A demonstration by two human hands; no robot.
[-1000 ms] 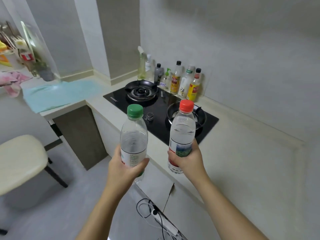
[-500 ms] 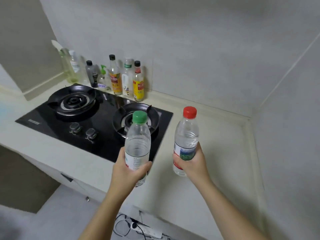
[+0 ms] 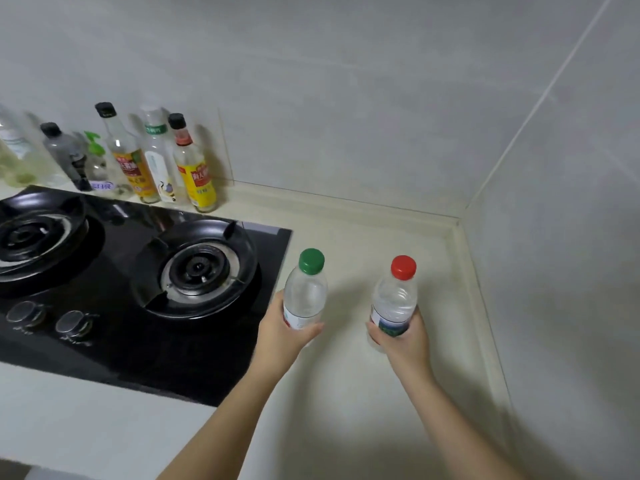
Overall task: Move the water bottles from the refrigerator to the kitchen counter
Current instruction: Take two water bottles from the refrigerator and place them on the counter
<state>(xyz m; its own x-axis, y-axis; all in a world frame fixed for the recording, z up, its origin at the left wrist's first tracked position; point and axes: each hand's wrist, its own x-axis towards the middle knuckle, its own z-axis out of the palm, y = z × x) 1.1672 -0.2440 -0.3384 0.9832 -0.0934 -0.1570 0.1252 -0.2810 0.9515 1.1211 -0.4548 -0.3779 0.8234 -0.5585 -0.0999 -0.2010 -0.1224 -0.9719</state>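
- Cream counter (image 3: 363, 393) in a grey-walled corner, beside a black stove (image 3: 138, 289).
- Left hand (image 3: 280, 336) fingers wrap the green-capped bottle (image 3: 306, 292); right hand (image 3: 401, 337) fingers clamp the red-capped bottle (image 3: 394, 299), both upright.

The left hand (image 3: 280, 336) grips a clear water bottle with a green cap (image 3: 304, 296) around its lower half, upright, just right of the black gas hob (image 3: 114, 327). The right hand (image 3: 403, 341) grips a second water bottle with a red cap (image 3: 394, 299), also upright, nearer the corner of the pale kitchen counter (image 3: 363, 237). Whether either bottle's base touches the counter cannot be told. A row of condiment bottles (image 3: 156, 161) stands against the grey wall (image 3: 346, 98) behind the hob.
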